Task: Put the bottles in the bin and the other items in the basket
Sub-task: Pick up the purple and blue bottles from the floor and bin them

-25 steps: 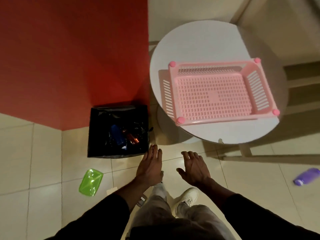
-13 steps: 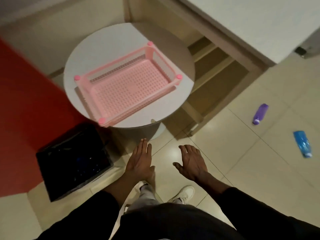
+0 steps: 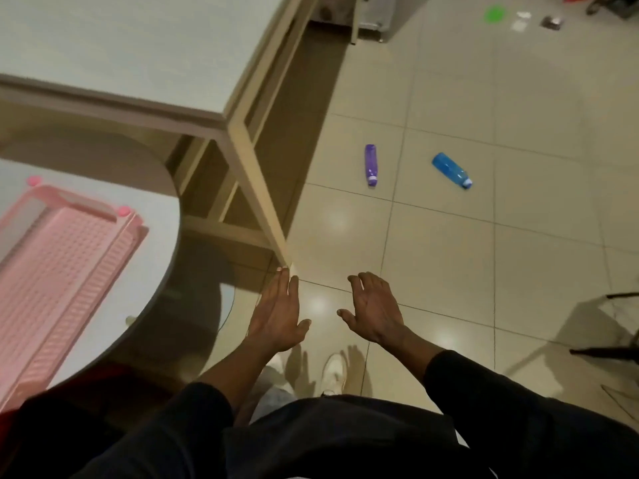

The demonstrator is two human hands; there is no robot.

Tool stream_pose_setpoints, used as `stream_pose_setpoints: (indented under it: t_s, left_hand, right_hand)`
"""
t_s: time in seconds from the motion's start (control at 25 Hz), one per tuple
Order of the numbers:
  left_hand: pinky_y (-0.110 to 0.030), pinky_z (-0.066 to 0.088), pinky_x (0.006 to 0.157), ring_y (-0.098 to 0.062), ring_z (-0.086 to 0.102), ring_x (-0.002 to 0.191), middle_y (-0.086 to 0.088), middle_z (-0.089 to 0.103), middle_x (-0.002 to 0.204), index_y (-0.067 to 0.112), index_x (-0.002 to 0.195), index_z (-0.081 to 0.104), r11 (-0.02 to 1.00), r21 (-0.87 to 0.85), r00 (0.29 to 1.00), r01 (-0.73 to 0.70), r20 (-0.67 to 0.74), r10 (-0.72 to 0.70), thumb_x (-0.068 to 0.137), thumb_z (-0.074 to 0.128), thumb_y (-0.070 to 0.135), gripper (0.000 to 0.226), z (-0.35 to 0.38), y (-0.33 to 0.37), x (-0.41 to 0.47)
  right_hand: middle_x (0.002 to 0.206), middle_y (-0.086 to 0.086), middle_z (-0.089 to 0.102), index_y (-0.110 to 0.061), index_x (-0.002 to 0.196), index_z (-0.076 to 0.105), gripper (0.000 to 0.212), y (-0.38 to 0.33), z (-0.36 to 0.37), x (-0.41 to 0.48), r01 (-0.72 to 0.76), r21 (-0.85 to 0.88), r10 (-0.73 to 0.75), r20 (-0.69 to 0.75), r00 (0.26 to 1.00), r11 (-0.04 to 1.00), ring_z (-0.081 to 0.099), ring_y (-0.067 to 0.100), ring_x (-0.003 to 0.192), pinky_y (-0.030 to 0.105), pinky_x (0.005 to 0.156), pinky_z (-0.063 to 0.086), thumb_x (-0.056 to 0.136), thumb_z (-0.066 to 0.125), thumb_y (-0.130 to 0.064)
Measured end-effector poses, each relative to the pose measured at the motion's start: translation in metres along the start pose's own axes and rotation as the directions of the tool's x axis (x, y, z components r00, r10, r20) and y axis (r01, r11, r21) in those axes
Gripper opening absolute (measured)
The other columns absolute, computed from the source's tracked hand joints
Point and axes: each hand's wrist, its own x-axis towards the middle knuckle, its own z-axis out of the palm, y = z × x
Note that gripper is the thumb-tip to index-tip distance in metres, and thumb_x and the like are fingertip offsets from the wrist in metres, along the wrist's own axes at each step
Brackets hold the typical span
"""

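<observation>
A purple bottle point(image 3: 370, 165) and a blue bottle point(image 3: 452, 170) lie on their sides on the tiled floor ahead, about a tile apart. The pink slatted basket point(image 3: 52, 271) sits on the round white table point(image 3: 152, 236) at the left edge, nothing visible in it. My left hand point(image 3: 276, 314) and my right hand point(image 3: 375, 311) hover palm-down over the floor, fingers spread, both holding nothing, well short of the bottles. The bin is out of view.
A beige table point(image 3: 238, 143) with a white top stands between the round table and the bottles. Far off lie a green item point(image 3: 495, 13) and small pale and grey items point(image 3: 522, 20). Black chair legs point(image 3: 608, 350) show at right.
The view has swung right: the bin and red wall have left the frame, the basket slid to the left edge, and the two bottles came closer to centre. Both hands stay open.
</observation>
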Motion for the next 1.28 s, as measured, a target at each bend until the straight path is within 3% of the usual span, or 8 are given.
stream_pose_setpoints:
  t_s: [0.24,0.4,0.68,0.8,1.0,1.16,1.28]
  left_hand:
    - [-0.044,0.011,0.130,-0.035,0.006,0.163,-0.020,0.008,0.174,0.004,0.164,0.017,0.971,0.110,0.977,-0.212,0.048,0.208,0.094,0.059,0.062,0.100,-0.021,0.049,0.084]
    - [-0.044,0.009,0.133,-0.033,0.001,0.163,-0.019,0.001,0.175,0.004,0.165,0.013,0.944,0.103,0.947,-0.313,0.108,0.303,0.096,0.055,0.063,0.100,-0.029,0.079,0.154]
    - [-0.044,0.007,0.131,-0.035,-0.004,0.163,-0.021,-0.004,0.175,0.003,0.166,0.009,0.866,0.138,0.870,-0.481,0.196,0.453,0.097,0.055,0.061,0.101,-0.064,0.120,0.296]
    - [-0.046,0.008,0.132,-0.036,-0.004,0.163,-0.021,-0.004,0.175,0.002,0.165,0.009,0.820,0.176,0.833,-0.545,0.225,0.505,0.097,0.055,0.061,0.102,-0.088,0.131,0.353]
    - [-0.045,0.008,0.131,-0.035,-0.002,0.163,-0.022,-0.001,0.175,0.002,0.165,0.013,0.801,0.177,0.818,-0.572,0.196,0.541,0.096,0.056,0.061,0.101,-0.117,0.163,0.434]
    - [-0.043,0.004,0.132,-0.033,-0.007,0.163,-0.020,-0.004,0.175,0.002,0.165,0.011,0.825,0.159,0.836,-0.542,0.201,0.511,0.097,0.054,0.060,0.099,-0.121,0.198,0.486]
    - [-0.044,0.005,0.132,-0.035,-0.006,0.163,-0.021,-0.002,0.175,0.001,0.164,0.011,0.861,0.163,0.872,-0.481,0.186,0.452,0.096,0.056,0.060,0.100,-0.124,0.226,0.517]
  right_hand:
    - [0.139,0.013,0.052,-0.010,0.146,0.043,0.076,0.069,-0.016,0.005,-0.239,0.113,0.243,-0.030,0.969,0.964,0.046,0.033,0.133,0.043,0.115,0.035,0.091,0.059,-0.060]
    - [0.141,0.014,0.052,-0.011,0.147,0.041,0.077,0.113,-0.026,0.029,-0.348,0.143,0.354,-0.021,0.935,0.926,0.045,0.033,0.135,0.043,0.117,0.034,0.092,0.058,-0.061]
    - [0.140,0.014,0.051,-0.010,0.147,0.041,0.077,0.183,-0.065,0.110,-0.483,0.141,0.490,-0.019,0.871,0.864,0.045,0.034,0.133,0.043,0.116,0.035,0.092,0.057,-0.061]
    - [0.132,0.016,0.057,-0.006,0.142,0.049,0.078,0.208,-0.089,0.143,-0.524,0.143,0.536,-0.066,0.842,0.840,0.052,0.035,0.126,0.045,0.109,0.043,0.088,0.063,-0.060]
    - [0.115,0.017,0.066,-0.002,0.130,0.060,0.076,0.258,-0.126,0.186,-0.560,0.203,0.583,-0.077,0.809,0.803,0.063,0.035,0.107,0.044,0.093,0.052,0.079,0.075,-0.055]
    - [0.128,0.014,0.060,-0.007,0.138,0.053,0.076,0.315,-0.142,0.225,-0.560,0.276,0.594,-0.054,0.802,0.781,0.055,0.032,0.123,0.040,0.107,0.044,0.082,0.073,-0.053]
    - [0.130,0.016,0.058,-0.005,0.141,0.051,0.077,0.361,-0.149,0.251,-0.508,0.263,0.542,-0.076,0.837,0.820,0.053,0.034,0.126,0.041,0.109,0.042,0.084,0.074,-0.051]
